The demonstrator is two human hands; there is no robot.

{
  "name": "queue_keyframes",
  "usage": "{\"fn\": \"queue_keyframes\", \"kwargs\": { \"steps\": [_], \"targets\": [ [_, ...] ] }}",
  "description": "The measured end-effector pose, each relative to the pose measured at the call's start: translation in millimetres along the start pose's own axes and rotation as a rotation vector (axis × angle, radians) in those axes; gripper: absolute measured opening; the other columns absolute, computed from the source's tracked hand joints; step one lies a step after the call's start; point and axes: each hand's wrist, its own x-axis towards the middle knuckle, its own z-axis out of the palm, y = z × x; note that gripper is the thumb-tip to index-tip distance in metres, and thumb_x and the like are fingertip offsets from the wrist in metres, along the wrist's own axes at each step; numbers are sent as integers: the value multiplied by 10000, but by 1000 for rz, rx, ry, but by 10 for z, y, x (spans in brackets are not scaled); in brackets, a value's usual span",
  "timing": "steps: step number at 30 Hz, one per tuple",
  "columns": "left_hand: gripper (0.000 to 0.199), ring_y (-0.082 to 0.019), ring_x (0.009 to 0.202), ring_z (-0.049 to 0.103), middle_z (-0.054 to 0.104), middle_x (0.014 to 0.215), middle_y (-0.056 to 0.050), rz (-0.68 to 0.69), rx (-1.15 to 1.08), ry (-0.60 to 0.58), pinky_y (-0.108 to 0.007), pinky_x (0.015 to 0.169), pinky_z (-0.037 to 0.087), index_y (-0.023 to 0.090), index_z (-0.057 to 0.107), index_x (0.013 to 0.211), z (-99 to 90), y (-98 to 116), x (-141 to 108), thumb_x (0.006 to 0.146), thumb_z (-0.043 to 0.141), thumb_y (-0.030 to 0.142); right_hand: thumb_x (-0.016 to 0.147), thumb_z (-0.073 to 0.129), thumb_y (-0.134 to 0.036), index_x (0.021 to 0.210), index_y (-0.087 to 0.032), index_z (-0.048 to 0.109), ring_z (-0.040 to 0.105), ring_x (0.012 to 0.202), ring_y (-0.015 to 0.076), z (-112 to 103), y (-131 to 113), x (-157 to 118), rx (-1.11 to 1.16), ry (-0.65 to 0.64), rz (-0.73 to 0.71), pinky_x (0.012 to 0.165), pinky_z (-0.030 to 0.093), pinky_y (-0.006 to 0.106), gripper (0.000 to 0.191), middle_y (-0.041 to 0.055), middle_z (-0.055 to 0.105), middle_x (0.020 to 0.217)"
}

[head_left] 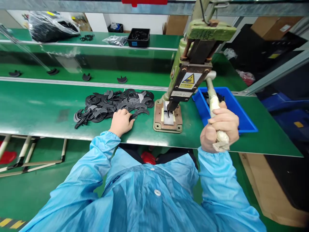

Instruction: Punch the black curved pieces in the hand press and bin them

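Note:
My right hand (219,127) is wrapped around the tape-covered lever handle (213,100) of a green hand press (177,71). The ram of the press is down at the small metal fixture (168,117) on its base, and a bit of black shows under it. At the near edge of a heap of black curved plastic parts (103,106), my left hand (122,122) has its fingers bent and the thumb close to the index finger. A black curved part (132,116) lies between them, partly hidden by the fingers.
A blue bin (243,116) holding dark parts stands right of the press, behind the lever. Single black parts (122,79) are spaced along the strip beyond the rail. Farther back are a black tray (138,38) and a plastic bag (51,27) with dark contents.

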Motion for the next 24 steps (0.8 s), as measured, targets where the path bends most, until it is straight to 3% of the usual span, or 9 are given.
{"fn": "queue_keyframes", "kwargs": {
  "steps": [4, 8, 12, 16, 20, 24],
  "targets": [
    [416, -423, 1199, 605, 713, 1225, -214, 45, 2, 43, -565, 956, 451, 191, 827, 1128, -41, 56, 33, 1081, 467, 395, 811, 795, -472, 691, -255, 574, 718, 922, 250, -12, -11, -6, -29, -17, 4, 1134, 590, 682, 332, -1, 600, 730],
    [438, -345, 1110, 681, 702, 1205, -176, 87, -78, 33, -468, 925, 510, 201, 778, 1233, -69, 108, 26, 1120, 406, 402, 852, 746, -445, 729, -251, 559, 714, 936, 232, -1, -22, -11, -39, -28, -37, 1130, 595, 692, 297, -14, 594, 771],
    [379, -293, 1041, 725, 703, 1225, -137, 204, -159, -61, -388, 860, 542, 253, 713, 1347, -60, 225, 56, 1114, 441, 379, 878, 712, -432, 749, -251, 551, 709, 963, 235, 12, -45, -11, -51, -35, -35, 1134, 580, 740, 274, -22, 573, 795],
    [311, -302, 1033, 722, 740, 1148, -134, 254, -335, -63, -382, 867, 533, 228, 689, 1322, 41, 460, 146, 1065, 536, 312, 880, 709, -409, 761, -256, 550, 704, 980, 237, 9, -57, -6, -39, -51, -39, 1144, 572, 741, 251, -21, 573, 804],
    [161, -221, 807, 676, 723, 876, -46, 68, -723, -86, -307, 751, 499, 230, 701, 1014, 187, 687, 275, 992, 682, 389, 876, 711, -395, 771, -258, 544, 701, 978, 235, 0, -61, -4, -44, -60, -46, 1131, 576, 744, 240, -21, 578, 809],
    [319, -140, 639, 591, 658, 720, 15, -140, -1163, -124, -239, 629, 441, 213, 649, 874, 207, 791, 465, 916, 787, 498, 883, 707, -398, 771, -252, 542, 698, 980, 225, 1, -65, -6, -46, -66, -44, 1132, 582, 725, 246, -21, 581, 812]
  ]
}}
